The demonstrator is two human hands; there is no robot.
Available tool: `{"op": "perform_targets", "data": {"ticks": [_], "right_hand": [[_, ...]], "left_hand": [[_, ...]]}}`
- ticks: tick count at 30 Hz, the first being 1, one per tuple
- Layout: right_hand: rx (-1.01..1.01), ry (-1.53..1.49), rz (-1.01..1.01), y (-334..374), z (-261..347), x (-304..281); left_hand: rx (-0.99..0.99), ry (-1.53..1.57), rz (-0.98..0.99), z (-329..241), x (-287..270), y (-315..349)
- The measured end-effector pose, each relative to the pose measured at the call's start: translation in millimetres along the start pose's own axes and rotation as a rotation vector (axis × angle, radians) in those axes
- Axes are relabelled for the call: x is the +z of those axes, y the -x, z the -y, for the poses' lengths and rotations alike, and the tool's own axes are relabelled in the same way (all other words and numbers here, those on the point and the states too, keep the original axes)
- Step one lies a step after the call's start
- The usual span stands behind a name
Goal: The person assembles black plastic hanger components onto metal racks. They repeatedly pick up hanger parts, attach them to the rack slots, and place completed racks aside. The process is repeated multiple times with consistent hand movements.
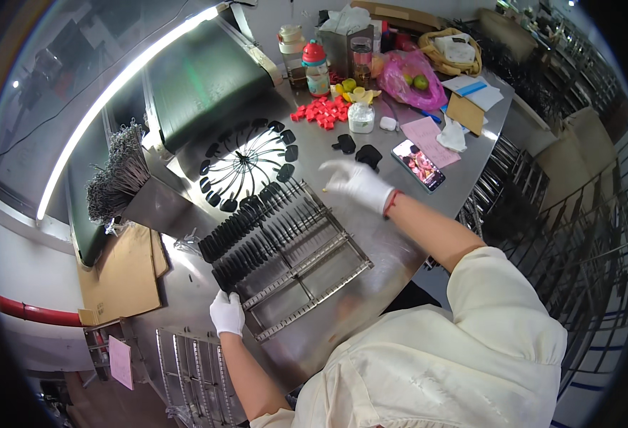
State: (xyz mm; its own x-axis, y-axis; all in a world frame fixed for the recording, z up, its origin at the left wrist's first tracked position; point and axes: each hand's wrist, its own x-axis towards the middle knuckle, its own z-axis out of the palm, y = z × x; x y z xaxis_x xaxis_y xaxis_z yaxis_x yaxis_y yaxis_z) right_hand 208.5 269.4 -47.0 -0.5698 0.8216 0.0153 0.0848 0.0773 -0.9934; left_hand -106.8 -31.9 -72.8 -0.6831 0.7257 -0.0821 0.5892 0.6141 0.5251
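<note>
Taking the metal rack (315,301) as the centre of the dial, and from the left: a bundle of grey wires (118,175) bristles from a metal bin (158,207) at ten o'clock, with flat cardboard (125,282) near nine. Here's the left hand (227,314), white-gloved, at eight o'clock, fingers bent against the rack's corner; how tightly they close, nobody can tell from here! Up at eleven, black-headed pieces (285,173) fan out in a ring. And the rack itself, lying aslant on the steel table (389,246), carries two rows of black parts (230,239) along its far side, its near bars bare. Red pieces (321,112) cluster just past twelve. Now the right hand (356,182), gloved too, between one and two o'clock: fingers stretched out, thumb apart, half open and apparently empty, just off the rack's far corner! A lit phone (419,165) lies at two.
</note>
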Motion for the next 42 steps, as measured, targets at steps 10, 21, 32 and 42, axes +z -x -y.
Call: {"op": "perform_targets", "data": {"ticks": [10, 21, 32, 42], "right_hand": [[0.199, 1.295, 0.151, -62.0, -12.9, -76.5], [-0.07, 0.702, -0.272, -6.3, 5.4, -37.1], [-0.37, 0.062, 0.584, 164.7, 83.3, 130.2], [-0.797, 0.228, 0.73, 126.8, 78.8, 164.1]], "left_hand": [[-0.045, 0.288, -0.218, 10.2, 23.5, 17.3], [0.065, 1.134, -0.031, -64.7, -18.5, 87.2], [-0.289, 1.464, 0.798, -97.6, 14.7, 142.6], [0.508, 0.856, 0.829, -57.5, 27.3, 146.9]]}}
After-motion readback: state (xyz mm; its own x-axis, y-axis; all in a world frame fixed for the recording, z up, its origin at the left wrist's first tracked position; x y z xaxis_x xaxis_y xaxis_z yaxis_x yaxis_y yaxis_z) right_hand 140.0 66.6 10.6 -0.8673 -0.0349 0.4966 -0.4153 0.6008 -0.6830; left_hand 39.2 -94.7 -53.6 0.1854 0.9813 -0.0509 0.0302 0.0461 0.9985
